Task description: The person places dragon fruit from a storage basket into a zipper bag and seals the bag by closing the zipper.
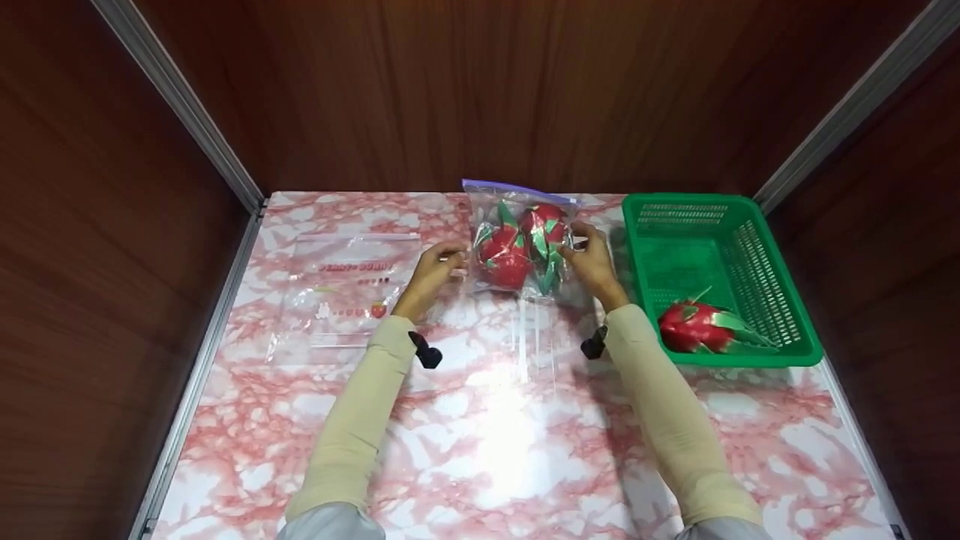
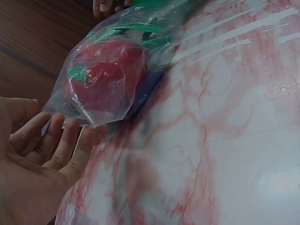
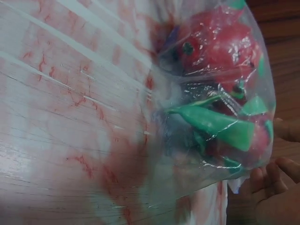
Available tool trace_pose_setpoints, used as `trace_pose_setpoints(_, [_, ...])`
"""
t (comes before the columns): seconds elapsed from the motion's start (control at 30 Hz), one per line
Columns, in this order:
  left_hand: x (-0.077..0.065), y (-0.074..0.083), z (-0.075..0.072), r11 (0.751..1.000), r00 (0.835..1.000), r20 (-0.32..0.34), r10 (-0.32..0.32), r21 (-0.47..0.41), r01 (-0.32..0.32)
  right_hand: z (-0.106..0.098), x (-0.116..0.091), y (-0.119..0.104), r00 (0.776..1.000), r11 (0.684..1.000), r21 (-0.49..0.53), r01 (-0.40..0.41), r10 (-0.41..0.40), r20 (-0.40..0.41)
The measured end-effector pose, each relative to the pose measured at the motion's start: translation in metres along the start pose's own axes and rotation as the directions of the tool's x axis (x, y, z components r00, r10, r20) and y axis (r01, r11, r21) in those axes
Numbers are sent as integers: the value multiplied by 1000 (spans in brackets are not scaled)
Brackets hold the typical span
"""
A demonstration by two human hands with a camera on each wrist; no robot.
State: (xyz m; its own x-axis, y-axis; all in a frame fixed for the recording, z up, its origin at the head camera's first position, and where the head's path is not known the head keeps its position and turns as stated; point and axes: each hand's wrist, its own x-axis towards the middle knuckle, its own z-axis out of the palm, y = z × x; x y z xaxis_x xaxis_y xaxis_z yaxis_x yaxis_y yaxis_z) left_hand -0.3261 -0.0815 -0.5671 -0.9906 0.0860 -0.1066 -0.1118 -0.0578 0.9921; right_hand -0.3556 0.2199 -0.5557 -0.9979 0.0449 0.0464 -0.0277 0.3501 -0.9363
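Observation:
A clear zip bag (image 1: 517, 193) with a purple closure lies at the far middle of the table. Inside it are two red dragon fruits with green scales, the left one (image 1: 504, 259) and the right one (image 1: 546, 225). My left hand (image 1: 433, 279) is at the bag's left side; in the left wrist view its loosely extended fingers (image 2: 61, 140) reach the plastic edge. On the other side, my right hand (image 1: 592, 262) has its fingertips right at the bag's edge. The right wrist view shows those fingers (image 3: 269, 180) beside the bag's corner, with the thumb apart from them.
A green plastic basket (image 1: 787, 292) stands at the right, holding another dragon fruit (image 1: 701, 328). At the left a second clear zip bag (image 1: 341, 289) with printed pictures lies flat. Wooden panels (image 1: 480, 97) with metal edges enclose the marbled red-and-white table (image 1: 465, 435).

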Motion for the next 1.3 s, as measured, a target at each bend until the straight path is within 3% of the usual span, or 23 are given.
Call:
trace_pose_setpoints(0.23, [-5, 7, -16, 1000, 1000, 8, 21, 13, -21, 8, -8, -13, 999, 998, 51, 43, -42, -20])
trace_pose_setpoints(0.37, [-9, 14, -26, 999, 999, 20, 42, 19, -43, 15, -16, -24, 999, 991, 127, 47, -48, 1])
trace_pose_setpoints(0.73, [-22, 32, -51, 997, 998, 15, 64, 37, -64, 34, -32, -44, 995, 986, 153, 60, -72, 74])
trace_pose_setpoints(1.3, [-35, 35, -86, 996, 997, -36, 73, 61, -71, 74, -52, -58, 966, 969, 207, 132, -173, 190])
